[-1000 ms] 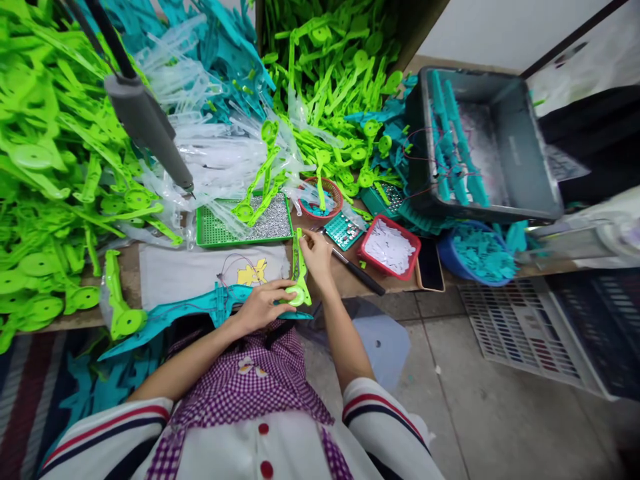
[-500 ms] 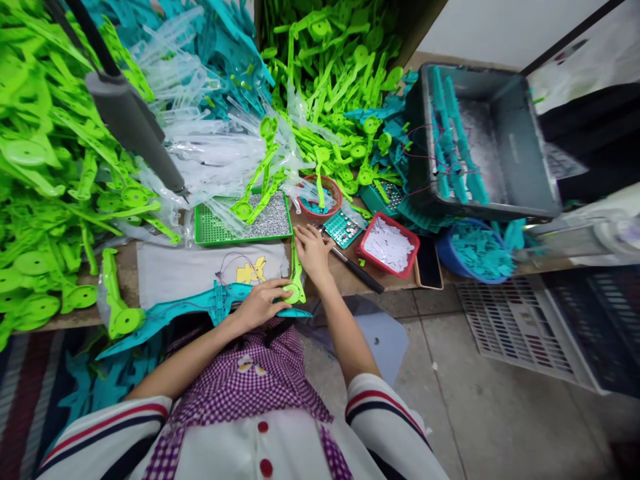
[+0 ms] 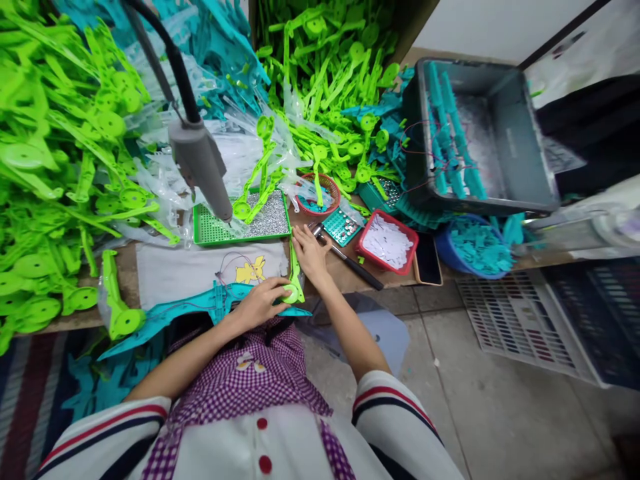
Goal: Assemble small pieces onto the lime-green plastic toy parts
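Note:
A lime-green plastic arm-shaped part point(image 3: 295, 270) with a round end lies upright in the view, over the right end of a long teal plastic piece point(image 3: 185, 307). My left hand point(image 3: 261, 301) has its fingers closed on the round end, holding it against the teal piece. My right hand point(image 3: 311, 257) lies along the upper end of the green part, fingers stretched out and thumb apart; whether the fingertips press on it I cannot tell. A grey electric screwdriver point(image 3: 203, 170) hangs from a cord above a green tray point(image 3: 200, 233) of small screws.
Heaped lime-green parts point(image 3: 45, 167) fill the left and back. A grey cloth point(image 3: 170, 267) lies behind the teal piece. To the right are a hammer point(image 3: 357, 267), a red container point(image 3: 413, 247) of white pieces, a phone point(image 3: 428, 260), a blue bowl point(image 3: 445, 257) and a grey bin point(image 3: 537, 147).
The hanging screwdriver has swung to the right and now stands over the screw tray. Both hands and the green part stay almost in place.

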The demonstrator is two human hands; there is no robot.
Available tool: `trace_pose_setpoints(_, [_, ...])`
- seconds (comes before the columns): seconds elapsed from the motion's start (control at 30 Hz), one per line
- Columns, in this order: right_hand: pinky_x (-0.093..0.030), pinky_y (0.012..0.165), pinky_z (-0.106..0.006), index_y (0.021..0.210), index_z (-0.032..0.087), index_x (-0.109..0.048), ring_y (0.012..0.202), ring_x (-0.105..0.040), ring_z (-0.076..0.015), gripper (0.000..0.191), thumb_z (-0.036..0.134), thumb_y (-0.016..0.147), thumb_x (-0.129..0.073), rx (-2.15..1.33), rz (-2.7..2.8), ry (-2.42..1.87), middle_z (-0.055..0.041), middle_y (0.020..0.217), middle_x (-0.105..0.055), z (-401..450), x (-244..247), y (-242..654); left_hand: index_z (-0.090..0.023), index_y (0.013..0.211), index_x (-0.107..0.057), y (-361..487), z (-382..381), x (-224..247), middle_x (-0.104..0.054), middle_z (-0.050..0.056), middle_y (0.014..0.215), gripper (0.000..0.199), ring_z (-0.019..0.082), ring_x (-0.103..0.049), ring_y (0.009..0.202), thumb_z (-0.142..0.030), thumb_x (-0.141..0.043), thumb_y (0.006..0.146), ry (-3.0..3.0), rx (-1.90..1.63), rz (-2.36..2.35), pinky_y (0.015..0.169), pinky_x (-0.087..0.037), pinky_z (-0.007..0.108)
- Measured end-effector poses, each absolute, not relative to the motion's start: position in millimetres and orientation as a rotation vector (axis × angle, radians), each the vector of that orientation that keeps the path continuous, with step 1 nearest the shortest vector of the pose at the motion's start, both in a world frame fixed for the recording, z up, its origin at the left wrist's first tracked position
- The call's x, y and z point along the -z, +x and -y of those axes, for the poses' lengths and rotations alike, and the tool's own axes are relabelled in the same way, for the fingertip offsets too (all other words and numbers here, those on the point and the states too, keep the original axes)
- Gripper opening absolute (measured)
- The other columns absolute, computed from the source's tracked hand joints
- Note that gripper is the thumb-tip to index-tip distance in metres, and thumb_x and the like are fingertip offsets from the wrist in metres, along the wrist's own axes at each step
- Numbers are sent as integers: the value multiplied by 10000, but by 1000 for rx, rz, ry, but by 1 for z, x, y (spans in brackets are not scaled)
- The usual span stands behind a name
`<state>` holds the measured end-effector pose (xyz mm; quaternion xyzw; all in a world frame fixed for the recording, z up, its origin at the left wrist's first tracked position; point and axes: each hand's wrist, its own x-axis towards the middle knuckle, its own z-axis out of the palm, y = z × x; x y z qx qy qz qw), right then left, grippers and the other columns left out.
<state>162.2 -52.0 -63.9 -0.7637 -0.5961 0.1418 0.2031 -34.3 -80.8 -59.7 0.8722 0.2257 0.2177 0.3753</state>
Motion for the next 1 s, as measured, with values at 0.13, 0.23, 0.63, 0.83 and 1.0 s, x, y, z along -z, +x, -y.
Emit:
trace_pose_setpoints(0.13, [-142, 1113, -607, 1289, 291, -601, 1382, -458, -243, 403, 314, 1006, -315, -340, 1667, -2147, -69, 1374, -607, 52, 65, 157, -201, 925, -675, -35, 79, 53, -667, 82, 1167, 113, 215, -645, 1070, -227, -700, 818, 2160, -497, -608, 936, -520, 351])
trace_pose_setpoints(0.23, [-127, 1123, -604, 1280, 279, -608, 1380, -461, -239, 404, 292, 1002, -315, -330, 1661, -2153, -69, 1371, -610, 52, 65, 153, -194, 818, -667, -28, 74, 46, -704, 65, 1021, 92, 207, -663, 965, -280, -672, 846, 2054, -408, -760, 879, -510, 334])
trace_pose_setpoints(0.63, [-237, 1082, -616, 1328, 270, -573, 1409, -413, -283, 406, 278, 986, -353, -423, 1855, -2122, -73, 1439, -549, 48, 45, 170, -209, 850, -634, -8, 49, 33, -712, -7, 824, 162, 181, -657, 780, -312, -717, 758, 1874, -13, -1033, 712, -464, 264])
trace_pose_setpoints(0.83, [-210, 1105, -612, 1285, 232, -594, 1403, -426, -257, 425, 198, 984, -295, -334, 1924, -2164, -93, 1430, -556, 50, 47, 157, -212, 785, -624, -9, 49, 35, -698, 0, 802, 141, 199, -650, 786, -339, -683, 782, 1940, 37, -1018, 714, -446, 278])
trace_pose_setpoints(1.0, [-144, 1142, -593, 1289, 226, -594, 1393, -444, -239, 438, 176, 982, -286, -310, 1910, -2165, -100, 1435, -548, 46, 48, 156, -213, 797, -615, -9, 54, 36, -690, 18, 864, 138, 207, -639, 840, -344, -655, 808, 2006, 7, -1043, 744, -440, 287])
